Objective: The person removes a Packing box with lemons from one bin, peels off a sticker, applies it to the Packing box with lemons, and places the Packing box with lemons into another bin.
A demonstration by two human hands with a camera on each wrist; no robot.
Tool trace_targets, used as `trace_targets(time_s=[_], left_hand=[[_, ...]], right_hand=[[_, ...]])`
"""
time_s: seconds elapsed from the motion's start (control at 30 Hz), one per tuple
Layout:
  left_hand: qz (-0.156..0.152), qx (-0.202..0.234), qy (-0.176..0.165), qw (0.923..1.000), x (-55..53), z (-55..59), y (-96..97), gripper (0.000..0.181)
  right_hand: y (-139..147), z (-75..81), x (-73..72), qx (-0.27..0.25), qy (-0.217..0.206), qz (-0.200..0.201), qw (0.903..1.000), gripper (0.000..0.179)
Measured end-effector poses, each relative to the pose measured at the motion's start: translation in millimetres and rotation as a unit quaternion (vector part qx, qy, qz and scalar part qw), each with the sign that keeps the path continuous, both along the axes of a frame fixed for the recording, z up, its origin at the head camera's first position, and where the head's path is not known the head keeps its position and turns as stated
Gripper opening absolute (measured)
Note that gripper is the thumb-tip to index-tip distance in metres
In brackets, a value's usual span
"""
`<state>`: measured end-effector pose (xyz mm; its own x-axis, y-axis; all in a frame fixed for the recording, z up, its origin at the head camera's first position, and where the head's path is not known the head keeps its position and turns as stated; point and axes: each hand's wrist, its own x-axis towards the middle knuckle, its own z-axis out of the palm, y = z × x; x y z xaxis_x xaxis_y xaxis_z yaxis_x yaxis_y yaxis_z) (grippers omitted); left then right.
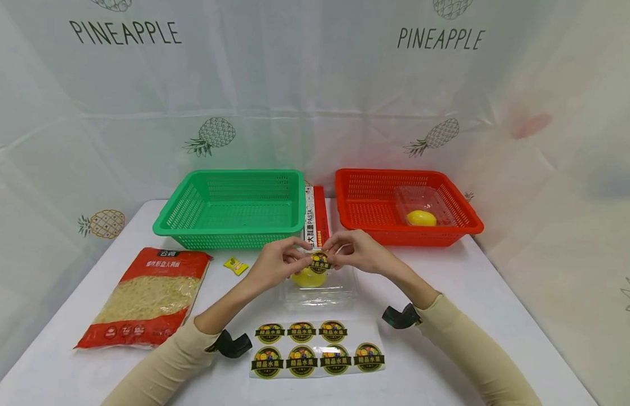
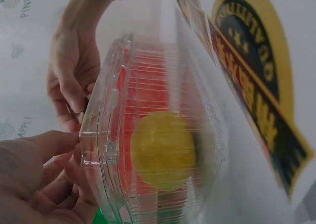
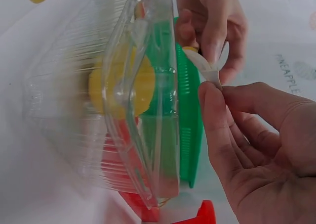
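Observation:
Between my two hands, above a lidded clear plastic box (image 1: 320, 297), is a round black-and-gold fruit sticker (image 1: 320, 263). My left hand (image 1: 278, 263) pinches its left edge, and my right hand (image 1: 364, 252) pinches its right edge. The sticker's pale back (image 3: 201, 63) looks curled in the right wrist view. A yellow lemon (image 2: 163, 151) lies inside the box, visible through the ribbed plastic. In front of the box lies a sticker sheet (image 1: 293, 338) bearing several similar labels.
A green basket (image 1: 228, 231) stands at the back left. The red basket (image 1: 396, 228) at the back right holds another clear box (image 1: 428, 197) with a lemon. A red pasta packet (image 1: 147, 299), a small yellow wrapped sweet (image 1: 236, 265) and a pasta box (image 1: 320, 211) are also on the table.

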<state>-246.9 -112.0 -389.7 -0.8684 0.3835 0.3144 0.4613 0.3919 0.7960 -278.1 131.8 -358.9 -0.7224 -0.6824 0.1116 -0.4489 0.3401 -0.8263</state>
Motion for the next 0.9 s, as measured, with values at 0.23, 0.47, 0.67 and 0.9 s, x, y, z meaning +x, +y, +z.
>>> trace_targets(time_s=[0.23,0.47,0.67,0.9], left_hand=[[0.019,-0.083,0.087,0.9925,-0.4,-0.2,2.1,0.017],[0.054,-0.13,0.112,0.9837,-2.9,-4.0,3.9,0.016],[0.054,-0.132,0.116,0.9831,-2.7,-3.6,4.9,0.016],[0.051,-0.125,0.108,0.9849,-1.7,0.2,5.9,0.018]], right_hand=[[-0.8,-4.1,-3.8,0.035,0.016,-0.002,0.9993,0.023],[-2.7,-3.4,-4.7,0.053,0.029,-0.006,0.9981,0.023],[-3.1,-2.8,-4.6,0.064,0.05,0.0,0.9967,0.023],[-3.0,-3.6,-5.8,0.067,0.061,0.0,0.9959,0.022]])
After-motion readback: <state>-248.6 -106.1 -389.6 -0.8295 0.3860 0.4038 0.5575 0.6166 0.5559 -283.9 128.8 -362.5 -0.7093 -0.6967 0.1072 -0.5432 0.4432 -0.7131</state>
